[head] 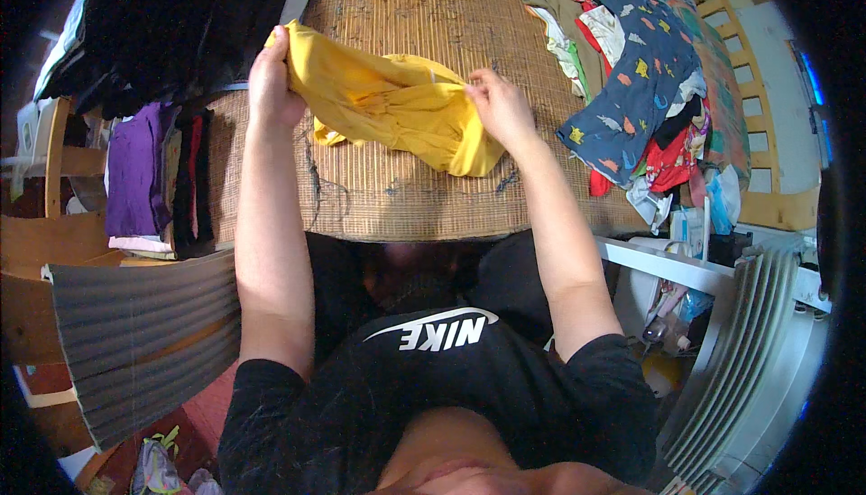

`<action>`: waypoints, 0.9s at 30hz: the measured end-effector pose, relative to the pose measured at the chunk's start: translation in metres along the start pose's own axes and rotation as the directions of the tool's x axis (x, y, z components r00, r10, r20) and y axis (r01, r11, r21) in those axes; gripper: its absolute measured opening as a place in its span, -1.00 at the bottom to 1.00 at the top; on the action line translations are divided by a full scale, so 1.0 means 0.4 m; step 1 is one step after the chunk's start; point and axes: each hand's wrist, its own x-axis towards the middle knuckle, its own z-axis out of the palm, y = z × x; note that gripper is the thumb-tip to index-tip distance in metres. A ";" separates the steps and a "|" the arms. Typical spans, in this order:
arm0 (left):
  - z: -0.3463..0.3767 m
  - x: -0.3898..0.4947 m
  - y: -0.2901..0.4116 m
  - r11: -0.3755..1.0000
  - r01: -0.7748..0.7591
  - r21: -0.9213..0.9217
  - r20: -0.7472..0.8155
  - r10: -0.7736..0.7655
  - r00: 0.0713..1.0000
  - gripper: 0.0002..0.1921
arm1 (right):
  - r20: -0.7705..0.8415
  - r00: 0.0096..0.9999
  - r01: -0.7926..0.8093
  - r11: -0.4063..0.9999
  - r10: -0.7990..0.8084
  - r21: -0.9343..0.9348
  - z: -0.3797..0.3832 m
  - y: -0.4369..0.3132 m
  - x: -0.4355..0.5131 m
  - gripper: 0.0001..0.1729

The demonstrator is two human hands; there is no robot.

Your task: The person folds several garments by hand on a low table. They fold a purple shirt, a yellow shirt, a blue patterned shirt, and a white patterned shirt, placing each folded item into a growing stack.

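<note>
A yellow garment is stretched between my two hands over a woven bamboo mat. My left hand grips its upper left end, the thumb on top of the cloth. At the right, my right hand pinches the garment's edge between thumb and fingers. The cloth hangs in loose folds, its lower right part drooping towards the mat. A small white tag shows near the top edge. What kind of garment it is, I cannot tell.
Black clothes lie at the upper left, above a folded purple garment in a stack. On the right, a dark blue patterned cloth lies heaped with red, white and brown clothes. A wooden slatted rail stands beyond.
</note>
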 end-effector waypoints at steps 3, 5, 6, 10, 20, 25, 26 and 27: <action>0.070 -0.038 -0.055 0.995 0.053 -0.087 0.339 -0.021 0.941 -0.56 | -0.013 0.941 0.296 0.802 -0.339 0.519 0.068 -0.085 -0.051 -0.40; 0.115 -0.070 -0.104 0.974 0.194 -0.114 0.647 -0.075 0.759 -0.36 | -0.168 0.868 0.497 0.803 -0.468 0.329 0.108 -0.116 -0.082 -0.41; 0.113 -0.082 -0.103 0.987 0.161 -0.002 0.696 -0.114 0.709 -0.34 | -0.168 0.907 0.420 0.805 -0.386 0.418 0.120 -0.122 -0.086 -0.42; 0.061 -0.052 -0.049 0.890 -0.101 0.444 0.586 -0.204 0.784 -0.55 | 0.265 0.957 -0.269 -0.020 -0.116 0.963 0.064 -0.070 -0.033 -0.46; -0.020 -0.007 -0.175 -0.221 -0.492 0.842 0.450 -0.214 0.867 -0.16 | -0.115 0.851 -0.227 -0.557 -0.513 0.799 -0.110 0.090 -0.020 0.01; -0.053 0.024 -0.197 -0.396 -0.281 0.874 0.117 -0.391 0.913 0.11 | -0.055 0.998 0.051 -0.273 -0.008 0.961 -0.183 0.178 0.012 -0.15; -0.061 0.034 -0.194 -0.388 -0.267 0.882 0.095 -0.410 0.907 0.13 | -0.070 0.973 0.115 -0.200 0.218 0.973 -0.180 0.187 0.030 -0.26; -0.067 0.042 -0.192 -0.378 -0.253 0.891 0.074 -0.429 0.900 0.14 | -0.107 0.932 0.163 -0.136 0.347 0.977 -0.176 0.194 0.048 -0.37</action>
